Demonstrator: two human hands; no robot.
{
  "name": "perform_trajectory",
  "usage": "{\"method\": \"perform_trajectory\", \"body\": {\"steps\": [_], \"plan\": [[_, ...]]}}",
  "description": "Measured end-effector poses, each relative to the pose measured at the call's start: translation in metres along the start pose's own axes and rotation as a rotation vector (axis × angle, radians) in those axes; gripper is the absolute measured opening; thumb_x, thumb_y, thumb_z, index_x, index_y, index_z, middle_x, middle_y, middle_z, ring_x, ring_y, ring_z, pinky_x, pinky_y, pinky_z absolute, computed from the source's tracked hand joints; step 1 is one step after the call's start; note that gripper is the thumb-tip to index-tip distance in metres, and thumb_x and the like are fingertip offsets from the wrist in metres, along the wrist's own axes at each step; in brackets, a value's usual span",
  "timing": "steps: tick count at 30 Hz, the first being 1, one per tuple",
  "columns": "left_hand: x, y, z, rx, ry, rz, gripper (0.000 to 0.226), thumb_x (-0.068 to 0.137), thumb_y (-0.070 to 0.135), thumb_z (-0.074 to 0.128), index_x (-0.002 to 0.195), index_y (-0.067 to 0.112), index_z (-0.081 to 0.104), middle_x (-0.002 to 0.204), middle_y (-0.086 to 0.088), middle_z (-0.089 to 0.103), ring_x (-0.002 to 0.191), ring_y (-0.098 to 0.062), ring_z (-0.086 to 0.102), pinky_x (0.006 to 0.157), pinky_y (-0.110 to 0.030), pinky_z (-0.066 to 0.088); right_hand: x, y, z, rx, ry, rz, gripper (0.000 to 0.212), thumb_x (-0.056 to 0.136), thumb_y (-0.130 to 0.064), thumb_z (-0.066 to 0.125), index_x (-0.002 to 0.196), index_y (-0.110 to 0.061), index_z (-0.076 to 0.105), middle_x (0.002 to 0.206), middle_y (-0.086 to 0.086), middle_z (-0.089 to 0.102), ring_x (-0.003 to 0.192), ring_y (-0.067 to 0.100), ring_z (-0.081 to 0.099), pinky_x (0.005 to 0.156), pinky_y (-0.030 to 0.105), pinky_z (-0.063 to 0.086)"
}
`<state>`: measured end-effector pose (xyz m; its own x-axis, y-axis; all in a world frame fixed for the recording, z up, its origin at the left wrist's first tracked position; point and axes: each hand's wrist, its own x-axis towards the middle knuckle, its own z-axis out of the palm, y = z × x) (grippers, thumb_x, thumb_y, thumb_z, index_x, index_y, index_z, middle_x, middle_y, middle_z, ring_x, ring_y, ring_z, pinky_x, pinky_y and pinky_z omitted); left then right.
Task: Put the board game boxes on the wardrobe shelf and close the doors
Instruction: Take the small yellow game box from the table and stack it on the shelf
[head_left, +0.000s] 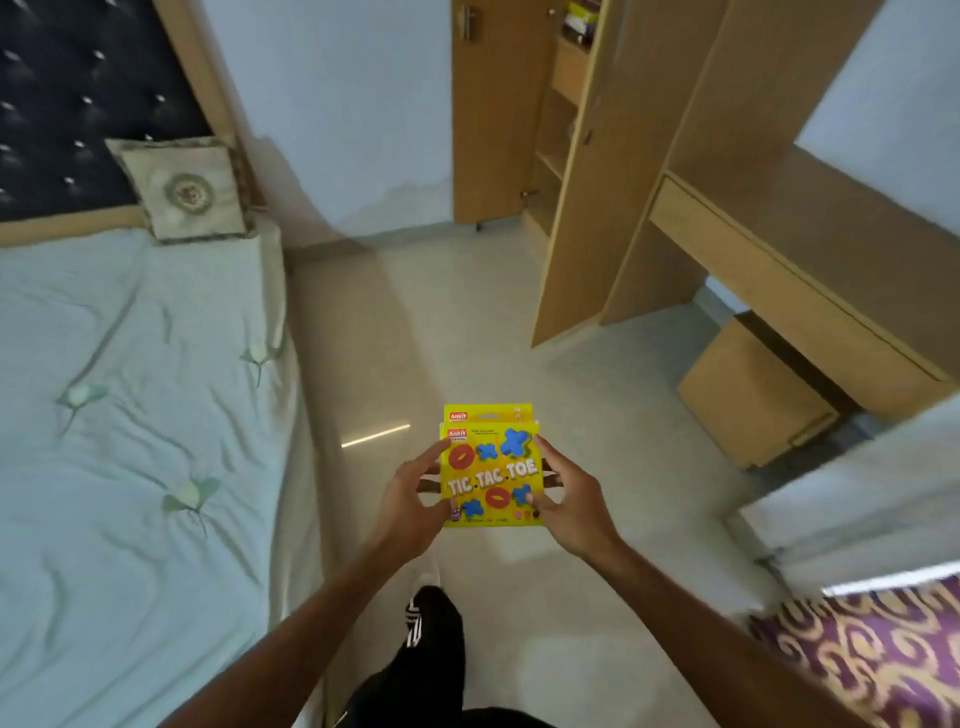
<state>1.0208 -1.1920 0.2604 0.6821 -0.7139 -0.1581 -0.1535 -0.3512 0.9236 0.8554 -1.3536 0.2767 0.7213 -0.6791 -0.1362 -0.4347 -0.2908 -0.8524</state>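
A bed (130, 415) with a pale sheet fills the left side, and a wooden wardrobe (597, 171) stands ahead with its doors (485, 109) open and shelves showing. Over the floor (519, 322) between them, the left hand (410, 499) and right hand (571, 499) clamp opposite edges of two stacked yellow Tic Tac Toe boxes (491, 475), well apart from the wardrobe

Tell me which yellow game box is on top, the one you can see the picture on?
The Tic Tac Toe box, held by both hands, shows its whole front. The other yellow box is beneath, only its top edge showing.
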Motion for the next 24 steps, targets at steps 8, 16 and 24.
{"method": "perform_trajectory", "body": {"steps": [8, 16, 24], "plan": [[0.215, 0.015, -0.089, 0.021, 0.027, -0.039, 0.077, 0.071, -0.001, 0.076, 0.135, 0.034, 0.052, 0.114, -0.004, 0.060, 0.089, -0.017, 0.066, 0.064, -0.027, 0.060, 0.231, -0.062, 0.038, 0.005, -0.045, 0.002, 0.069, 0.082, -0.006, 0.065, 0.142, -0.032, 0.043, 0.121, -0.002, 0.061, 0.099, 0.010, 0.064, 0.077, 0.039, 0.061], [0.420, 0.033, -0.131, 0.016, 0.028, -0.077, 0.075, 0.072, 0.000, 0.075, 0.135, 0.033, 0.052, 0.110, -0.001, 0.060, 0.090, -0.018, 0.066, 0.060, -0.027, 0.060, 0.443, -0.091, 0.050, -0.026, -0.037, -0.014, 0.067, 0.084, -0.007, 0.065, 0.142, -0.031, 0.043, 0.121, -0.004, 0.060, 0.102, 0.012, 0.062, 0.080, 0.036, 0.059], [0.650, 0.073, -0.162, -0.026, 0.074, -0.093, 0.075, 0.071, -0.008, 0.071, 0.134, 0.029, 0.052, 0.108, -0.004, 0.060, 0.085, -0.016, 0.065, 0.057, -0.026, 0.058, 0.690, -0.128, 0.037, -0.061, -0.077, -0.069, 0.066, 0.084, -0.005, 0.066, 0.141, -0.030, 0.046, 0.115, -0.004, 0.057, 0.099, 0.011, 0.061, 0.085, 0.035, 0.057]]}}
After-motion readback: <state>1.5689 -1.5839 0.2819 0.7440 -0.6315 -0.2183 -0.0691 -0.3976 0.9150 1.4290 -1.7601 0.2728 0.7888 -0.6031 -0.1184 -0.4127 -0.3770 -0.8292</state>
